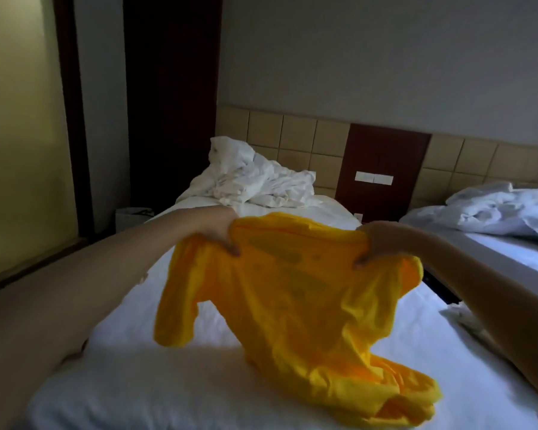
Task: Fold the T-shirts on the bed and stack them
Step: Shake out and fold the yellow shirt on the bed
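Observation:
A yellow T-shirt point(292, 299) hangs lifted over the white bed point(143, 377), its lower end bunched on the sheet at the front right. My left hand point(221, 234) grips the shirt at one shoulder, fingers curled over the fabric. My right hand point(375, 243) grips the other shoulder, thumb in front. A sleeve droops on each side of the shirt. No other T-shirt or stack shows.
A crumpled white duvet point(252, 178) lies at the head of the bed by the tiled headboard point(295, 135). A second bed point(491, 218) with rumpled bedding stands to the right across a narrow gap. A dark door frame and wall are on the left.

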A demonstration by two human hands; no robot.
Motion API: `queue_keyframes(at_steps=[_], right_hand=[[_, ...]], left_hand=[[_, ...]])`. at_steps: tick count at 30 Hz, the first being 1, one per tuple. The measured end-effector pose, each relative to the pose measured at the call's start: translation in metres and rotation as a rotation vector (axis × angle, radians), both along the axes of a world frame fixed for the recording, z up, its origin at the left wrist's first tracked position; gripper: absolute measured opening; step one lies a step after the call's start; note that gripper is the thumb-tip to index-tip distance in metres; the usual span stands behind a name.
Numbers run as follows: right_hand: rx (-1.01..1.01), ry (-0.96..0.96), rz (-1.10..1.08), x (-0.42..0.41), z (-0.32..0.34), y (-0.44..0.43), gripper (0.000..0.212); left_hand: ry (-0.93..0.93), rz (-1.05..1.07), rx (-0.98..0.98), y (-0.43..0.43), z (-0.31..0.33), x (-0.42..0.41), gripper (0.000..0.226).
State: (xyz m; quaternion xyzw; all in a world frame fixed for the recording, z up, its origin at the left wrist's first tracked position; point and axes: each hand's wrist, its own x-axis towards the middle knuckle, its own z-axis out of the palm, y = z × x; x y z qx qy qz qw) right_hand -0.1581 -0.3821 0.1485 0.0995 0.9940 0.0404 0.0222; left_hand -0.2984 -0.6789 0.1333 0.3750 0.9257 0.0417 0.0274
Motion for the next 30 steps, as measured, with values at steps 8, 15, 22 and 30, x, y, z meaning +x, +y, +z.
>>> queue_keyframes(at_steps=[8, 15, 22, 30], right_hand=[[-0.491, 0.298, 0.006, -0.010, 0.029, 0.017, 0.024], [-0.957, 0.256, 0.096, 0.002, 0.056, 0.025, 0.014], [-0.079, 0.105, 0.075, -0.004, 0.050, 0.016, 0.040], [-0.187, 0.276, 0.030, -0.003, 0.045, 0.041, 0.013]], left_hand=[[-0.200, -0.046, 0.520, -0.018, 0.043, 0.006, 0.006], [-0.174, -0.065, 0.558, -0.015, 0.069, 0.010, 0.017], [0.269, 0.086, 0.043, -0.009, 0.066, 0.010, 0.026], [-0.036, -0.004, 0.363, -0.011, 0.055, 0.016, 0.017]])
